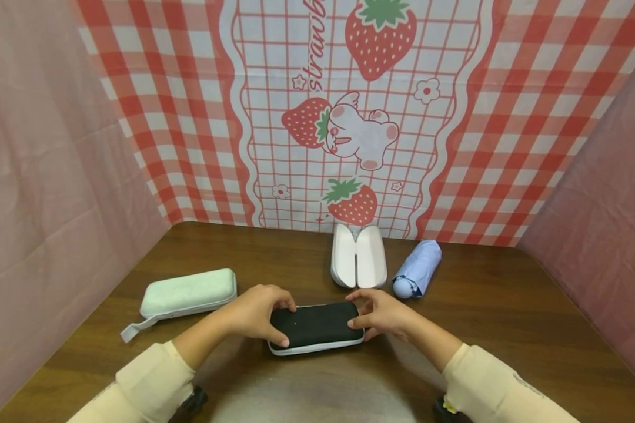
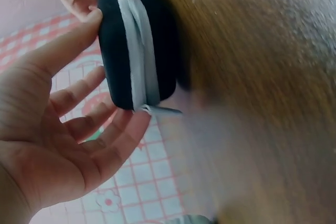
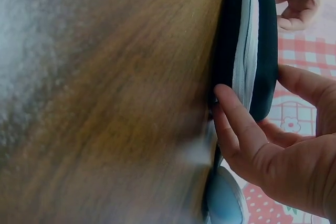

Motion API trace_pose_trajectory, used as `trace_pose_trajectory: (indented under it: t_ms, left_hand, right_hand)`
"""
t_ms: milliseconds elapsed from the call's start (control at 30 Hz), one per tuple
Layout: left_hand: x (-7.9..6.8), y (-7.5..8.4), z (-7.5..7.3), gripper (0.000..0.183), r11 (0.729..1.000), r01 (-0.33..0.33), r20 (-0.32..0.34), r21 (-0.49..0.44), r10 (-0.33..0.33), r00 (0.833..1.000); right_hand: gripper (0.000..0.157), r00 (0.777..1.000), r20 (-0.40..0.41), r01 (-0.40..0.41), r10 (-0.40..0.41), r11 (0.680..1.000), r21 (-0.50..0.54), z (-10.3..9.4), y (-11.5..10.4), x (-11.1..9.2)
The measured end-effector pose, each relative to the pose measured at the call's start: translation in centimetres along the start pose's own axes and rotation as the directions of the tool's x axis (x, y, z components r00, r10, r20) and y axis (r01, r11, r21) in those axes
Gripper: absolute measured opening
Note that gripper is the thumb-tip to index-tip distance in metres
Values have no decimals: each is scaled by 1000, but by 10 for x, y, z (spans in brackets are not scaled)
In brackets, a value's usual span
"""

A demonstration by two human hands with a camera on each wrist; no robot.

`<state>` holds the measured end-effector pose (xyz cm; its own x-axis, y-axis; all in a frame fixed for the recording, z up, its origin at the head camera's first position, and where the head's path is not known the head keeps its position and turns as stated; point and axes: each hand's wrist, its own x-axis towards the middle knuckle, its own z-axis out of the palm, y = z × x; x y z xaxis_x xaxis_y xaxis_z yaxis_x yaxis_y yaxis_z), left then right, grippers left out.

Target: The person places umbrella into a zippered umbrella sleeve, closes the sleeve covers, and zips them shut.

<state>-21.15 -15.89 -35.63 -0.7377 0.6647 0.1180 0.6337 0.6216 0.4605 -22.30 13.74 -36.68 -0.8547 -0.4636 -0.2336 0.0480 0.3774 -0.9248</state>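
Note:
A black zip case (image 1: 320, 323) with a pale grey zip along its side lies flat on the wooden table in front of the person. At its left end, the left hand (image 1: 257, 311) grips it, thumb on the top near the front corner and fingers round the back. The right hand (image 1: 382, 314) holds the opposite end, its thumb on top and other fingers at the edge. In the left wrist view a small zip pull (image 2: 163, 110) sticks out at the case's end, beside the left fingertips. The right wrist view shows right fingers (image 3: 244, 121) against the zip side.
A mint green zip case (image 1: 190, 292) with a wrist strap (image 1: 137, 329) lies to the left. Behind the black case stands an open white case (image 1: 371, 254), with a folded light blue umbrella (image 1: 420, 264) to its right. A strawberry-printed checked cloth (image 1: 455, 147) hangs at the back.

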Motion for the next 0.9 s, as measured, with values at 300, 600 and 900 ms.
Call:
trace_pose_trajectory:
  t_ms: [300,600,900]
  left_hand:
    - [1,-24,3,41,897,231,83,-377,-215,973]
    - [5,-18,5,44,694,441,328,-569,-301,896]
    - [4,-12,9,44,662,408,288,-629,-288,913]
  right_hand:
    - [53,1000,21,7,-8,999,35,-1,3,-1]
    - [53,999,24,28,-29,999,37,-1,4,-1]
    - [51,992,6,126,-126,990,-71,-3,6,-4]
